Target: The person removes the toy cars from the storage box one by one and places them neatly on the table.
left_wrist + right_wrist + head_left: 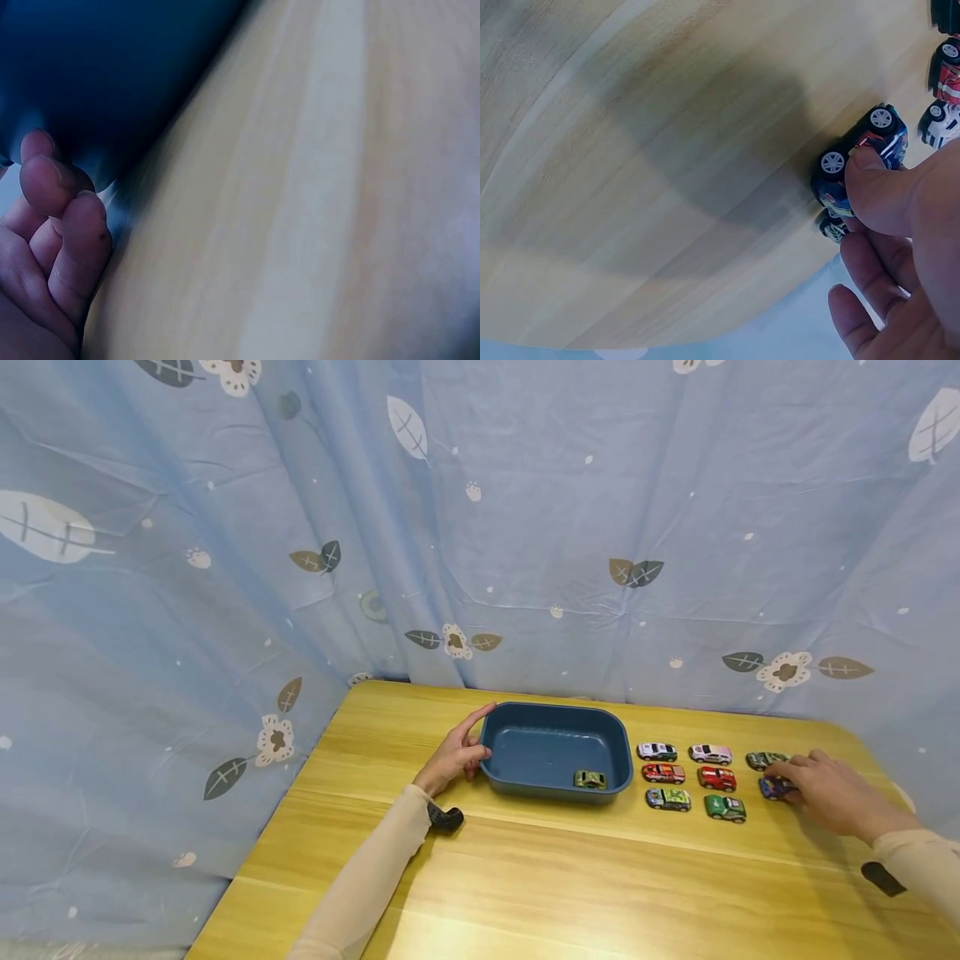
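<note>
At the left end of a dark blue plastic basin (558,792), my left hand (455,755) holds the wall, with the thumb at the rim and the index finger stretched toward the far corner. Its other fingers (84,240) curl close against the outside in the left wrist view. A camouflage-green toy car (590,779) lies inside the basin, near its front right corner. On the far right, my right hand (836,793) pinches a blue toy car (881,139), thumb across its side. Just behind that one is another camouflage toy car (765,760), partly hidden in the right wrist view.
Between basin and right hand stand two columns of toy cars, among them a white one (657,751), a red one (717,777) and a green one (725,808). The wooden table (525,885) ends at a blue patterned curtain (525,527) behind.
</note>
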`<act>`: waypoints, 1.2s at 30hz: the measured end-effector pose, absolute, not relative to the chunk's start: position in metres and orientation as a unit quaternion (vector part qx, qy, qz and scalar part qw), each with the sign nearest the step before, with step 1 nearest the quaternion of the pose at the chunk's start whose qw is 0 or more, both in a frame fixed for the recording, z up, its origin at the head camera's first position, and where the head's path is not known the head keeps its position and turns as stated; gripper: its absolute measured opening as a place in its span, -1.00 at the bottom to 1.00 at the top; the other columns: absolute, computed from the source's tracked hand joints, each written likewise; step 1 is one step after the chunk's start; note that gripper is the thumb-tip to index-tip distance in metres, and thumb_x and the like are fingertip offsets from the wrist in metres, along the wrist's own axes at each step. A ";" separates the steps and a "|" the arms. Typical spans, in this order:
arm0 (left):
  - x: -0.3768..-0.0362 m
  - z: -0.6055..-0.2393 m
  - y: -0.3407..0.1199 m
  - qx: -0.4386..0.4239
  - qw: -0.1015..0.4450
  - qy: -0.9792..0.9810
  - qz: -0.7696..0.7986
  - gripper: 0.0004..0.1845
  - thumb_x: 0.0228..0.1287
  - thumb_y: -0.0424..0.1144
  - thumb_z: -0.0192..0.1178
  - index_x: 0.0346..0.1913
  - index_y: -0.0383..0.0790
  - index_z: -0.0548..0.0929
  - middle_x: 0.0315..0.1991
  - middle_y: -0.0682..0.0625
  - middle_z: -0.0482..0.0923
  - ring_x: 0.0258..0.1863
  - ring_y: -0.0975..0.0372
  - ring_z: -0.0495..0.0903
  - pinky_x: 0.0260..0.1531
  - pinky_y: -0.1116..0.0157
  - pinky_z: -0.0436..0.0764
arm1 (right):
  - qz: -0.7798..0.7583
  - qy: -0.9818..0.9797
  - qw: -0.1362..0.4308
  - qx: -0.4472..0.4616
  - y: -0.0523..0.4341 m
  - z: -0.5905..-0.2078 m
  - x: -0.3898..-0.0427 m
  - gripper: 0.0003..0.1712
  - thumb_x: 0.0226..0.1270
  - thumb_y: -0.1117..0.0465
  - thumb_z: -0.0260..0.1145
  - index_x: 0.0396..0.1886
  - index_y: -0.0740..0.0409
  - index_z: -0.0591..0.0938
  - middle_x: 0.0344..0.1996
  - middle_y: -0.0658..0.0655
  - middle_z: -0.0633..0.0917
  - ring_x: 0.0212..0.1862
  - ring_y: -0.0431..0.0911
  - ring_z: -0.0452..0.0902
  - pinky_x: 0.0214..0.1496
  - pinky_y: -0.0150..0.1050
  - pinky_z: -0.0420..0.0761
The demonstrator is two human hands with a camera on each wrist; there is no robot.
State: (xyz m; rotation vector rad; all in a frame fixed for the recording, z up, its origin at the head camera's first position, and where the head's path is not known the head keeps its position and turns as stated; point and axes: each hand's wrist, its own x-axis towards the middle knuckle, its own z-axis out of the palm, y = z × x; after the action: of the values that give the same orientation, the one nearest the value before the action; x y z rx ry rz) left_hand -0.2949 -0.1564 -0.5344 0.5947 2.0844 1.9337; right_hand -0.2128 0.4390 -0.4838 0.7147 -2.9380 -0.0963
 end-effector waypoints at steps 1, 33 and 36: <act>-0.295 -0.534 -0.156 0.205 0.118 0.713 0.660 -0.05 0.29 -0.49 0.13 0.72 0.10 0.14 -0.64 0.09 0.34 -0.69 0.25 0.34 -0.64 0.33 0.48 | -0.031 -0.970 0.058 0.236 0.439 -0.484 -0.213 -0.59 0.10 0.38 0.61 -0.01 0.19 0.77 -0.26 0.23 0.75 -0.26 0.14 0.59 -0.22 0.19 0.65; -0.293 -0.534 -0.157 0.201 0.117 0.713 0.662 -0.04 0.29 -0.51 0.13 0.72 0.07 0.14 -0.65 0.10 0.31 -0.69 0.20 0.31 -0.63 0.32 0.48 | 0.201 -0.939 0.135 0.244 0.344 -0.466 -0.210 -0.64 0.39 0.20 0.48 0.14 0.18 0.74 0.10 0.30 0.74 0.13 0.32 0.54 0.08 0.27 0.43; -0.294 -0.534 -0.156 0.197 0.119 0.711 0.665 -0.04 0.29 -0.50 0.15 0.71 0.15 0.18 -0.65 0.10 0.31 -0.69 0.19 0.31 -0.63 0.32 0.48 | 0.237 -0.929 0.138 0.247 0.320 -0.465 -0.214 -0.68 0.41 0.19 0.47 0.10 0.15 0.75 0.19 0.37 0.66 0.22 0.38 0.45 0.11 0.35 0.37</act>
State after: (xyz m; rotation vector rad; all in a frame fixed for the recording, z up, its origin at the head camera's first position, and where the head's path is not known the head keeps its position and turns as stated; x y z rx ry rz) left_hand -0.2937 -0.1563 -0.5338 0.5750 2.0784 1.9439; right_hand -0.2142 0.3201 -0.4653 0.7147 -2.6881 0.6849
